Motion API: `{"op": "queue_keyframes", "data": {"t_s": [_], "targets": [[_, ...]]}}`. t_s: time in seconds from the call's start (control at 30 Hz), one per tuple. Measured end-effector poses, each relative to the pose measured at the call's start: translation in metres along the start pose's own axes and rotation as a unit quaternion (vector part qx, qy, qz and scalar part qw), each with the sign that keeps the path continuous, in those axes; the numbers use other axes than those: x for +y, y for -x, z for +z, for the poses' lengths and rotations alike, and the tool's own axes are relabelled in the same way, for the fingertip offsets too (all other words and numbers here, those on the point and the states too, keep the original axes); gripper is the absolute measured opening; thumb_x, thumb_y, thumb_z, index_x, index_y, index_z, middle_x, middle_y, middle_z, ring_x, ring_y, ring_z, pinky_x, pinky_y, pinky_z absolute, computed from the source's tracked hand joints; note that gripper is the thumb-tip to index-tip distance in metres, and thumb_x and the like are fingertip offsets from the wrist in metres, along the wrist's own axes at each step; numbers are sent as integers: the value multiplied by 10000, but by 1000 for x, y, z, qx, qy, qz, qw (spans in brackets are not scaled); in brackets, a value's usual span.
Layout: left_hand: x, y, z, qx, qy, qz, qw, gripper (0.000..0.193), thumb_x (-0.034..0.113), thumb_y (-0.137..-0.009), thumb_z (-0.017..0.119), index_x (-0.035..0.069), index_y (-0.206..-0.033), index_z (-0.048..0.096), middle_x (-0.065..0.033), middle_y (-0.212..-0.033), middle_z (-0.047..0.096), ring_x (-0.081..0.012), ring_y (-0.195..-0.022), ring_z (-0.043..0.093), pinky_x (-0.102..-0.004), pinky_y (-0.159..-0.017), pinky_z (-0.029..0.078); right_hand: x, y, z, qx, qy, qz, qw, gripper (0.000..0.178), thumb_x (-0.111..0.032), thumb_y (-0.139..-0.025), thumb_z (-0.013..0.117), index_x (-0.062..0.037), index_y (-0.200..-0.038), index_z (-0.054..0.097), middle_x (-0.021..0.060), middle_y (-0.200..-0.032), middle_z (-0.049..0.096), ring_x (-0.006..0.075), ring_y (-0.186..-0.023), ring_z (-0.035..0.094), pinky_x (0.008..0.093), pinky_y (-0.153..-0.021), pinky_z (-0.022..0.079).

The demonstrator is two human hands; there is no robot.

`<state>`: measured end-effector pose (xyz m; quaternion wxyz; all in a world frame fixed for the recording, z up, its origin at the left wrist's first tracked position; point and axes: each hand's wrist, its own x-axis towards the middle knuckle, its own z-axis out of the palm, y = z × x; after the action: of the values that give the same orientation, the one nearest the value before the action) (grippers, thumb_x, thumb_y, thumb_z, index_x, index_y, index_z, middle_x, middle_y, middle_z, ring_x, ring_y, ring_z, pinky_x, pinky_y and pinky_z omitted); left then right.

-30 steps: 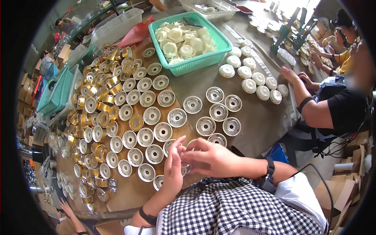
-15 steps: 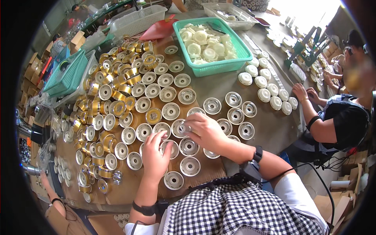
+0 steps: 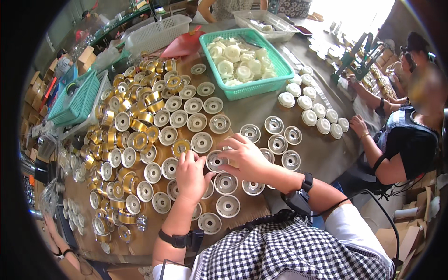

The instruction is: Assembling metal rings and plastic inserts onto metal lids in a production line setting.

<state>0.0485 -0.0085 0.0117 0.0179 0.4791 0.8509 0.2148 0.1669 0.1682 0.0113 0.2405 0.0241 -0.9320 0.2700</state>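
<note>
Rows of round white cups with silvery insides and a centre hole lie on the brown board before me. My right hand hovers around one white cup, its fingers and thumb apart, with nothing seen gripped. Just to its left, my left hand is over neighbouring cups, fingers bent and thumb held away from them. Its fingertips come close to a gold-centred cup; whether they touch a cup is hard to tell. Below the hands sit more cups, among them a white cup. Parts of several cups are hidden under my palms.
A heap of gold-sided cups fills the left. At the back stand a green basket of translucent white parts and a red dustpan. White domed caps lie at right, near a co-worker's hand and a green hand press.
My right hand's fingers have spread from a pinch over a shiny spot, baring the cup beneath. My left hand has shifted slightly right. The view has tilted a little.
</note>
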Motion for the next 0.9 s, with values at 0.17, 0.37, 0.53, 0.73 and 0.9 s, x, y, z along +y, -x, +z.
{"op": "queue_keyframes", "data": {"t_s": [0.17, 0.37, 0.53, 0.73, 0.9], "targets": [[17, -18, 15, -6, -41, 43, 998, 488, 238, -611, 917, 119, -1058, 761, -63, -953, 583, -267, -979, 558, -393, -878, 482, 19, 13, -36, -3, -4, 15, 1000, 232, -177, -788, 777, -57, -983, 739, 93, -1144, 656, 306, -1072, 577, 426, -979, 484], [44, -48, 30, -55, -7, 99, 994, 348, 238, -677, 881, 115, -975, 750, -71, -949, 609, -278, -989, 587, -410, -872, 483, 84, 5, -89, 10, 24, 49, 998, 192, -153, -781, 769, -78, -955, 736, 88, -1090, 681, 308, -1052, 597, 426, -969, 489], [48, -134, 12, 100, 71, 133, 983, 243, 201, -789, 795, 71, -975, 708, -105, -942, 638, -313, -973, 612, -429, -837, 511, 192, -49, -116, 109, 70, 122, 984, 259, -151, -770, 760, -115, -1026, 739, 129, -1089, 682, 353, -1030, 637, 438, -912, 523], [42, -306, 48, 111, -38, 102, 988, 540, 154, -861, 715, 111, -1379, 568, -135, -1386, 549, -333, -1273, 525, -411, -1071, 453, 259, -140, -88, -15, 112, 164, 980, 517, -207, -711, 798, -181, -1220, 706, 134, -1117, 706, 351, -1067, 667, 415, -933, 539], [22, -341, 78, 47, -283, 98, 953, 241, 203, -951, 539, 196, -1125, 706, -121, -1340, 564, -345, -1219, 547, -428, -942, 538, 238, -158, -83, -101, 134, 256, 952, 685, -255, -617, 898, -135, -1246, 658, 135, -1135, 703, 346, -1078, 663, 442, -932, 531]]}}
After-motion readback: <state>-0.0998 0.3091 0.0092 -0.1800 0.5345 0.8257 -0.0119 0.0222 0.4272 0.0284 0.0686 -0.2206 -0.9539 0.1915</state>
